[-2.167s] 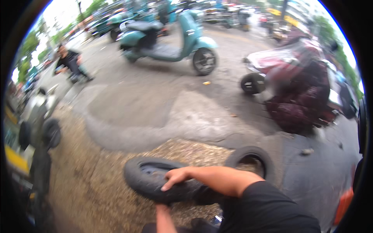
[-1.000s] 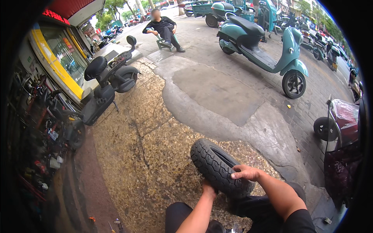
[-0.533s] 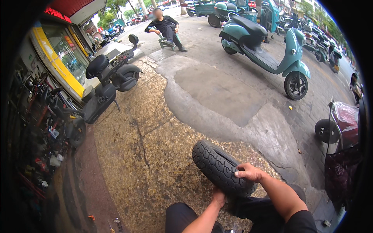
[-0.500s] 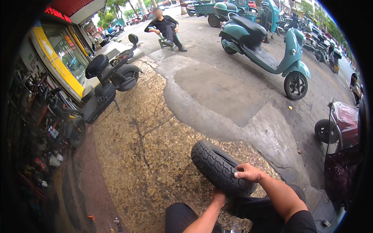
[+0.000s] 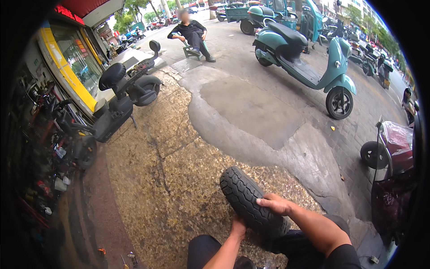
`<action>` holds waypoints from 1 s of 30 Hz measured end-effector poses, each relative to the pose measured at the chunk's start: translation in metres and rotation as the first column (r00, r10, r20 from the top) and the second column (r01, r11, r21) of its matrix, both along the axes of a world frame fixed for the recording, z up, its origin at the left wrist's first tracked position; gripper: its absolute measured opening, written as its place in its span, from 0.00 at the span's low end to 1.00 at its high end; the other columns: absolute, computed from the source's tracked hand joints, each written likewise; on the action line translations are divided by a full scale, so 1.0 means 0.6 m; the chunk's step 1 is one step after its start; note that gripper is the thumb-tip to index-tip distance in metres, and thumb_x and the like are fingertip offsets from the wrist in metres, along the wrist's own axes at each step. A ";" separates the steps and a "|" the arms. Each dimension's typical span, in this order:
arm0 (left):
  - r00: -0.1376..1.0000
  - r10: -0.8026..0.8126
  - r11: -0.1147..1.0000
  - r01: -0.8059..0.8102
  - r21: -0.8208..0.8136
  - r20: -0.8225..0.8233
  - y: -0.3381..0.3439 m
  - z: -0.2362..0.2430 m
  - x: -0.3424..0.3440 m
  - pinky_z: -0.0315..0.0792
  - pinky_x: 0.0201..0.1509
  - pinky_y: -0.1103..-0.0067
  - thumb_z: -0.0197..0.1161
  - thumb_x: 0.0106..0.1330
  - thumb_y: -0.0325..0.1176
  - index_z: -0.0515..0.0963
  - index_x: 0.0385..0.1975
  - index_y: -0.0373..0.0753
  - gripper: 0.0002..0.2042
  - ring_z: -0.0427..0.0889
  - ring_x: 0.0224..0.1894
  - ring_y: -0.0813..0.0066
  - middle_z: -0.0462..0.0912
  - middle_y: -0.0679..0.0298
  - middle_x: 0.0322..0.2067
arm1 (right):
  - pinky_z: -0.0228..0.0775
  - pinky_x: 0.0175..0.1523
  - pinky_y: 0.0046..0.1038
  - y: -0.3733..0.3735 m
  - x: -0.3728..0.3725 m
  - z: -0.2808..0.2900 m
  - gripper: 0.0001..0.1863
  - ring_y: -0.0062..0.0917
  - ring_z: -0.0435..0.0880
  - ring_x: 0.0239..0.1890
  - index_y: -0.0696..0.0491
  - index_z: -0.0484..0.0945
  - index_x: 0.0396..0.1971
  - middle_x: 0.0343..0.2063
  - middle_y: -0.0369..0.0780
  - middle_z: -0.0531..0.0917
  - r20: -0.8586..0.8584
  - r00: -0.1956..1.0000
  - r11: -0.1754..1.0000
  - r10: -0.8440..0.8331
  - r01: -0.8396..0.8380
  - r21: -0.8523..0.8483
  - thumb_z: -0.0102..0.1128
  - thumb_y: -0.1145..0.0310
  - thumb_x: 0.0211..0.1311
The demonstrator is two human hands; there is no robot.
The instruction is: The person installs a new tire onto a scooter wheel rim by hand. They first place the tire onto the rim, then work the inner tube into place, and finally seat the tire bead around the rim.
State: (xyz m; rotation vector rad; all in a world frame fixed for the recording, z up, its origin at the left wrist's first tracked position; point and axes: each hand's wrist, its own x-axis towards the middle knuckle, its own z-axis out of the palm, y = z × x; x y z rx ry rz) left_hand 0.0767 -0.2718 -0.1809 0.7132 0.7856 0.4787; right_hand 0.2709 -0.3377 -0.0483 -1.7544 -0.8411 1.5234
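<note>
A black, chunky-treaded scooter tyre [image 5: 245, 197] is held tilted in front of my knees, its tread turned up toward me. My right hand [image 5: 274, 205] is closed over the tyre's right side, thumb lying across the tread and fingers out of sight behind it. Lower down, my left hand [image 5: 238, 227] grips the tyre's left underside; its fingers are mostly hidden beneath the rubber. The tyre's lower end is close to my dark trousers.
A dark electric scooter [image 5: 117, 105] stands at left beside a cluttered heap of parts [image 5: 49, 157]. A teal scooter [image 5: 304, 62] is parked at far right, and a red-covered vehicle [image 5: 396, 148] nearer. Ahead, a person [image 5: 191, 33] sits on a chair.
The tyre has turned so more tread faces me and its inner opening no longer shows. Both hands have shifted slightly left; the left one is also a little higher on the tyre.
</note>
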 end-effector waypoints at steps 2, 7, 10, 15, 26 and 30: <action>1.000 -0.006 1.000 0.006 0.017 0.004 0.017 0.007 -0.015 0.76 0.57 0.72 0.62 0.70 0.35 0.75 0.60 0.32 0.21 0.82 0.51 0.69 0.83 0.58 0.53 | 0.74 0.56 0.34 0.006 -0.017 0.002 0.48 0.32 0.83 0.50 0.69 0.75 0.57 0.48 0.51 0.84 -0.080 0.996 0.999 -0.045 0.045 -0.003 0.57 0.32 0.63; 0.992 0.121 0.982 -0.123 -0.144 -0.022 0.054 0.027 -0.032 0.78 0.54 0.71 0.60 0.70 0.38 0.77 0.58 0.32 0.21 0.84 0.49 0.66 0.85 0.58 0.50 | 0.78 0.53 0.33 0.035 -0.066 -0.007 0.43 0.32 0.86 0.45 0.70 0.76 0.56 0.45 0.50 0.86 -0.220 0.962 0.987 -0.159 0.161 -0.007 0.57 0.37 0.67; 0.958 0.135 0.987 -0.153 -0.056 -0.251 0.074 0.054 -0.043 0.79 0.55 0.69 0.55 0.72 0.43 0.77 0.58 0.32 0.23 0.85 0.49 0.63 0.85 0.57 0.49 | 0.79 0.51 0.33 0.060 -0.095 -0.023 0.42 0.33 0.87 0.43 0.70 0.76 0.55 0.44 0.50 0.86 -0.284 0.914 0.955 -0.290 0.294 -0.031 0.61 0.40 0.65; 0.911 0.319 0.938 -0.343 -0.051 -0.260 0.095 0.106 -0.074 0.73 0.64 0.64 0.47 0.74 0.58 0.71 0.65 0.35 0.33 0.78 0.60 0.58 0.77 0.53 0.62 | 0.80 0.45 0.30 0.093 -0.136 -0.068 0.40 0.32 0.88 0.38 0.71 0.80 0.49 0.39 0.50 0.87 -0.321 0.875 0.928 -0.362 0.369 -0.041 0.68 0.41 0.60; 0.993 0.070 0.995 -0.075 -0.060 -0.091 0.123 0.138 -0.084 0.68 0.70 0.62 0.39 0.74 0.61 0.67 0.69 0.38 0.35 0.74 0.65 0.54 0.72 0.55 0.66 | 0.78 0.50 0.34 0.111 -0.163 -0.120 0.35 0.30 0.86 0.43 0.62 0.81 0.52 0.45 0.46 0.86 -0.613 0.666 0.856 -0.424 0.516 -0.031 0.52 0.40 0.72; 0.993 0.010 1.000 -0.013 -0.018 -0.118 0.131 0.155 -0.076 0.68 0.69 0.62 0.40 0.74 0.62 0.68 0.69 0.38 0.36 0.75 0.64 0.54 0.73 0.56 0.66 | 0.79 0.50 0.36 0.115 -0.155 -0.166 0.21 0.33 0.88 0.42 0.62 0.82 0.49 0.43 0.48 0.88 -0.796 0.462 0.858 -0.391 0.495 -0.134 0.50 0.60 0.71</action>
